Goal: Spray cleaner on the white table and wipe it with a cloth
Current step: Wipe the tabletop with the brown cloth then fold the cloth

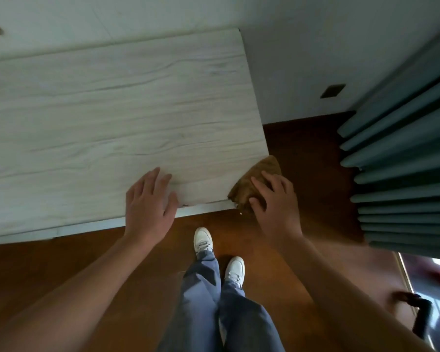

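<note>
At the near right corner of the white table (117,118), my right hand (274,199) lies palm-down on the brown cloth (249,182), fingers spread over it and thumb against its near edge, pressing rather than clenching. Cloth is bunched over the corner itself; part of it hangs past the table's right edge, above the floor. My left hand (150,201) is flat and open at the table's near edge, just left of the cloth, not touching it, grasping nothing. Tabletop surface left of and beyond the hands: pale wood grain, bare. No spray bottle in view. Below the table's near edge: brown wooden floor (61,265), my white shoes (203,241), grey trousers. Right of the table, well apart: pleated teal curtain (401,158). Behind the table: white wall with a dark socket plate (332,90).
</note>
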